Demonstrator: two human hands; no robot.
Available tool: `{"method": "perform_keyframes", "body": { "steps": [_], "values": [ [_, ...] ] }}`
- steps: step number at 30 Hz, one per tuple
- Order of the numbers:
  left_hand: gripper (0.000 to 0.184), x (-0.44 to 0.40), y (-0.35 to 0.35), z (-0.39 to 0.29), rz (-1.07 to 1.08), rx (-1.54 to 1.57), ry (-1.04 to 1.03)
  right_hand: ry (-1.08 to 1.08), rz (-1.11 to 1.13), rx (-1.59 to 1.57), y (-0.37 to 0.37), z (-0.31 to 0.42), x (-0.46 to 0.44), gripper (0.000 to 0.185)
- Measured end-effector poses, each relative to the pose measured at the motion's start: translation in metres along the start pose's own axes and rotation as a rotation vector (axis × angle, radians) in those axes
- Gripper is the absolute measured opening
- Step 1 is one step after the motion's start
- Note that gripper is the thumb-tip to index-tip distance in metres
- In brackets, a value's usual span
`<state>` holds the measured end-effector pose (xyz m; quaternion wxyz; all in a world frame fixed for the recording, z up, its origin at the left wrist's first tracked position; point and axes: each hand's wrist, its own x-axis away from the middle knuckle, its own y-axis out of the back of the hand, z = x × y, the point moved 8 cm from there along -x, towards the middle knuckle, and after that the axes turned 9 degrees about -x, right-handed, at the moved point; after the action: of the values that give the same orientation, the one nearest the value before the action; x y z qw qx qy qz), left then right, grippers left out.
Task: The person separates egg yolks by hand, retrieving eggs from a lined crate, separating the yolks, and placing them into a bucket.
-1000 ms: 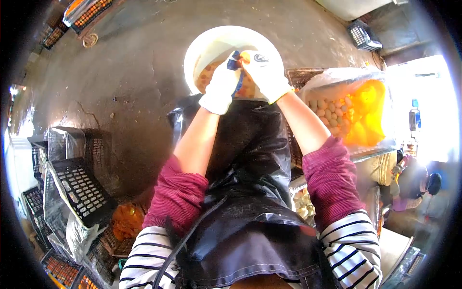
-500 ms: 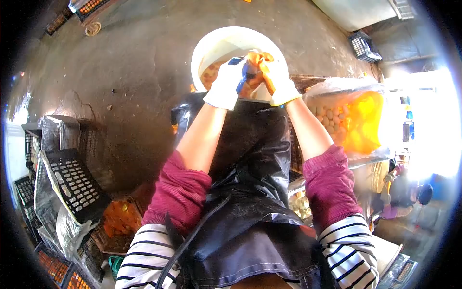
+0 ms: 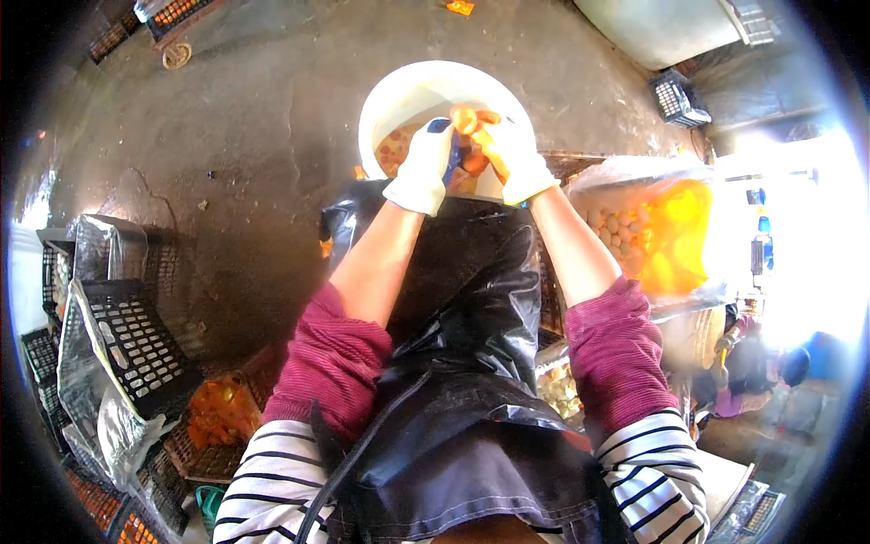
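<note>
Both my hands are raised over a white tub, wearing white work gloves. My left hand, its glove dark blue at the fingers, is closed at the near-left of the opening. My right hand, the glove orange at the fingers, closes in from the right. Between their fingertips is a round, bright orange egg yolk. Just below it another orange lump shows, partly hidden by the fingers. Inside the tub, several round orange pieces sit in murky liquid.
To the right stands a plastic-lined crate of pale eggs beside a glowing orange-yellow sheet. Black crates and a crate of orange pieces lie at left. A black apron covers my lap. Another person is at far right.
My fingers have shifted apart slightly, and the round orange yolk now shows plainly between them. The whole view has moved a little, with the tub lower in it.
</note>
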<state>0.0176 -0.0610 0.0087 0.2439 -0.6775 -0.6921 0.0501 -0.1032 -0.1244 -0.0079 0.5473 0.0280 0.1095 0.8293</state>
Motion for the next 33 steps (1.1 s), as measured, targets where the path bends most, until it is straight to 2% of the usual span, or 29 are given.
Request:
{"method": "perform_keyframes", "body": {
  "steps": [1, 3, 4, 6, 7, 9, 10, 14, 15, 16, 18, 19, 22, 25, 28, 29, 32, 33],
  "values": [
    [0.031, 0.000, 0.001, -0.002, 0.009, -0.185, -0.022, -0.001, 0.037, 0.222, -0.002, 0.014, -0.001, 0.032],
    [0.032, -0.015, 0.001, 0.009, 0.060, -0.102, -0.142, -0.007, 0.032, 0.358, -0.003, 0.021, -0.001, 0.032],
    [0.032, -0.022, 0.002, 0.015, 0.090, -0.058, -0.201, -0.011, -0.009, 0.272, -0.002, 0.018, -0.002, 0.032],
    [0.033, -0.026, 0.004, 0.011, 0.096, -0.185, -0.241, 0.076, -0.086, 0.209, 0.004, 0.002, -0.005, 0.033],
    [0.036, -0.018, 0.006, 0.002, 0.058, -0.138, -0.202, 0.167, -0.122, 0.233, 0.012, -0.020, -0.010, 0.033],
    [0.037, -0.004, 0.009, -0.012, -0.071, -0.169, -0.175, 0.222, -0.137, 0.187, 0.012, -0.020, -0.010, 0.034],
    [0.037, -0.001, 0.013, -0.014, -0.137, -0.185, -0.163, 0.186, -0.115, 0.119, 0.003, 0.004, -0.005, 0.034],
    [0.038, -0.028, 0.022, 0.025, -0.128, 0.332, 0.026, -0.012, -0.094, -0.468, -0.016, 0.069, 0.012, 0.031],
    [0.036, -0.029, 0.022, 0.029, -0.094, 0.418, 0.058, -0.167, -0.164, -0.643, -0.020, 0.082, 0.017, 0.029],
    [0.033, -0.031, 0.019, 0.031, -0.058, 0.503, 0.089, -0.139, -0.132, -0.621, -0.019, 0.083, 0.015, 0.028],
    [0.035, -0.034, 0.016, 0.030, -0.028, 0.470, 0.062, -0.076, -0.072, -0.574, -0.015, 0.085, 0.009, 0.027],
    [0.035, -0.030, 0.012, 0.024, -0.014, 0.466, 0.057, -0.128, -0.143, -0.495, -0.015, 0.093, 0.013, 0.027],
    [0.042, -0.032, 0.017, 0.026, -0.021, 0.437, 0.028, -0.101, -0.021, -0.365, -0.008, 0.093, 0.004, 0.026],
    [0.043, -0.034, 0.018, 0.026, -0.013, 0.397, -0.004, -0.101, -0.041, -0.533, -0.003, 0.091, -0.002, 0.026],
    [0.040, -0.022, 0.020, 0.023, -0.047, 0.430, -0.038, -0.072, -0.094, -0.562, -0.002, 0.111, 0.004, 0.024],
    [0.038, -0.022, 0.019, 0.018, -0.054, 0.450, -0.058, -0.032, -0.046, -0.612, 0.002, 0.106, -0.004, 0.025],
    [0.036, -0.018, 0.021, 0.013, -0.081, 0.445, -0.084, 0.006, -0.125, -0.611, 0.009, 0.143, 0.010, 0.030],
    [0.036, -0.020, 0.021, 0.012, -0.074, 0.404, -0.099, 0.071, -0.061, -0.527, 0.016, 0.150, 0.017, 0.039]
  ]
}}
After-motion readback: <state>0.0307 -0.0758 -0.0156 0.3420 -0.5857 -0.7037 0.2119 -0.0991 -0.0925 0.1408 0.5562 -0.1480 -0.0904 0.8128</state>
